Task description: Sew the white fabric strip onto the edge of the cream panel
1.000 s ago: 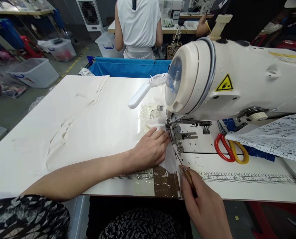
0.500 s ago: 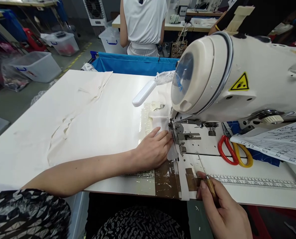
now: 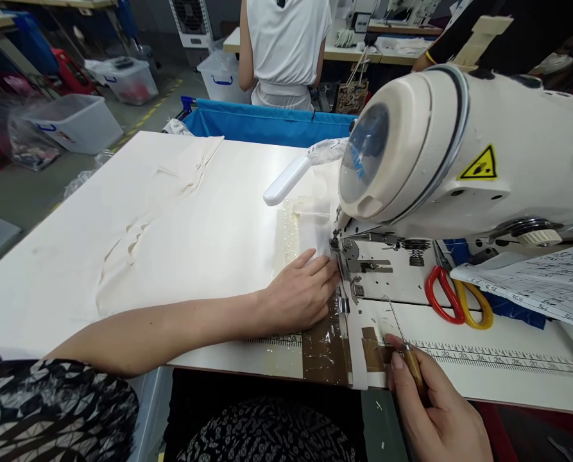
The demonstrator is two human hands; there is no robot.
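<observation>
My left hand (image 3: 301, 292) lies palm down with its fingers stretched out on a small piece of white fabric (image 3: 314, 232), just left of the sewing machine's presser foot (image 3: 335, 244). Its fingertips are beside the needle area, and part of the fabric is hidden beneath them. A white fabric strip (image 3: 358, 353) runs from the table's front edge up through a metal guide (image 3: 344, 305) towards the foot. At the front edge, my right hand (image 3: 433, 398) is closed round the wooden handle of an awl (image 3: 412, 367), whose thin metal tip points up and left over the table.
The sewing machine head (image 3: 411, 147) overhangs the right side. Scissors (image 3: 452, 298) with red and yellow handles lie beside printed paper (image 3: 541, 276). A white lamp (image 3: 287, 181) sticks out left of the head. Cream fabric pieces (image 3: 122, 256) lie left; a person (image 3: 286, 51) sits beyond the blue cloth bin (image 3: 267, 122).
The white fabric under my left hand has slid away from me along the foot, so its near end no longer shows below the hand. My right hand keeps the awl in nearly the same place.
</observation>
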